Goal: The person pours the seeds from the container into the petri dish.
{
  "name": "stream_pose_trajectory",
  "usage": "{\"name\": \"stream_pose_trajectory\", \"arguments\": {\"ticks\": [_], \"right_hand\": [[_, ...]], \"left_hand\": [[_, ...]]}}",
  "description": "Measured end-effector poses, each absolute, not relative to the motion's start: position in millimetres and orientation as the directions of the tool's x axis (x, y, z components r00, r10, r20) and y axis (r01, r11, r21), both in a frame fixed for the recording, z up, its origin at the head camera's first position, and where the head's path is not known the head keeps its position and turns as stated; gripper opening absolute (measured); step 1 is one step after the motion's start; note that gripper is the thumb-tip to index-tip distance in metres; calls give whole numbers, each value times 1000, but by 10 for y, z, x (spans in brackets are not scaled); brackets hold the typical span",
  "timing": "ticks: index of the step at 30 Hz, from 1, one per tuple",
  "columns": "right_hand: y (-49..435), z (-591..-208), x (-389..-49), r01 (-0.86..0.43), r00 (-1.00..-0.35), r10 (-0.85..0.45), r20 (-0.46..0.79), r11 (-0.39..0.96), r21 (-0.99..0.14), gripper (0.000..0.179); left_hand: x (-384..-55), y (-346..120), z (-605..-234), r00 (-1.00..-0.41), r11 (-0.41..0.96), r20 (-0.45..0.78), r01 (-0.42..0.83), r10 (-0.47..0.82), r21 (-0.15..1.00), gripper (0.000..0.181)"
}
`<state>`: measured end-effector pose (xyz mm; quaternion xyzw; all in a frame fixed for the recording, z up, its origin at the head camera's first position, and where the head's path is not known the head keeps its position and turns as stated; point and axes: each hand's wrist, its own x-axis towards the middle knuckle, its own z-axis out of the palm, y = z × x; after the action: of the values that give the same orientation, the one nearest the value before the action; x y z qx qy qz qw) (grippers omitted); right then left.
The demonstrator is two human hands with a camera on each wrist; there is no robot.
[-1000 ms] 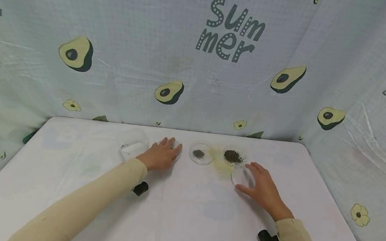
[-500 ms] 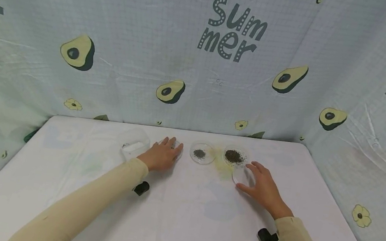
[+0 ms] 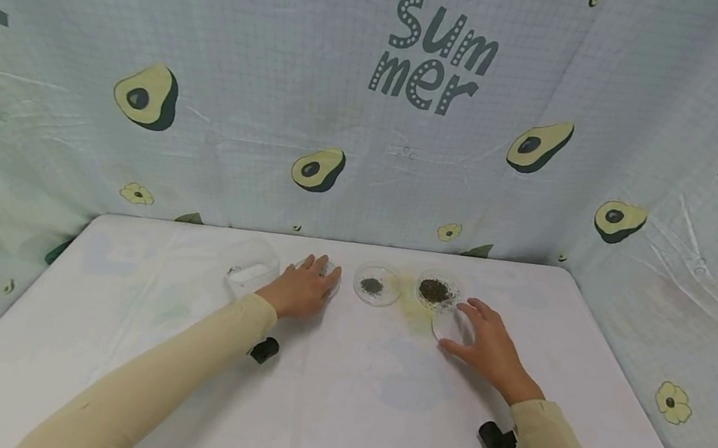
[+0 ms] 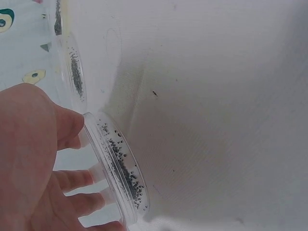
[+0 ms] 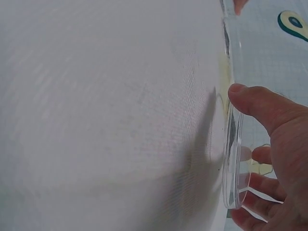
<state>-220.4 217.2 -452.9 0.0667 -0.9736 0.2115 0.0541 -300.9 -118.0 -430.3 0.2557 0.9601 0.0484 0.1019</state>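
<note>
In the head view my left hand (image 3: 300, 289) reaches over a petri dish at the back of the table. In the left wrist view its thumb and fingers hold the rim of the clear lid (image 4: 108, 166), which lies over the dish of dark granules (image 4: 126, 173). My right hand (image 3: 492, 351) holds a clear round petri dish lid (image 3: 452, 332) by its edge, thumb on one side and fingers on the other. That lid is just in front of an uncovered dish of dark brown granules (image 3: 435, 292). Whether it touches the table, I cannot tell.
Between the hands stands another petri dish (image 3: 377, 286) with a small heap of dark grains. Left of my left hand lies a clear round item with a white piece (image 3: 248, 277) on it. A patterned cloth (image 3: 234, 81) rises behind the table (image 3: 332, 406).
Both hands keep practically the same hold and place. The whole head view has shifted very slightly.
</note>
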Motion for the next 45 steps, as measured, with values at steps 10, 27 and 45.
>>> {"name": "stream_pose_trajectory", "arguments": {"ticks": [10, 27, 45], "right_hand": [[2153, -4509, -2236, -155, -985, -112, 128, 901, -404, 70], [2119, -4526, -2314, -137, -989, -102, 108, 904, -405, 74], [2127, -4510, -2374, -152, -986, -112, 122, 900, -407, 71]], "left_hand": [[-3000, -1162, -4277, -846, 864, -176, 483, 503, 144, 49], [-3004, -1155, -4272, -842, 857, -163, 496, 513, 136, 48], [-2986, -1166, -4255, -845, 860, -160, 493, 510, 134, 48]]}}
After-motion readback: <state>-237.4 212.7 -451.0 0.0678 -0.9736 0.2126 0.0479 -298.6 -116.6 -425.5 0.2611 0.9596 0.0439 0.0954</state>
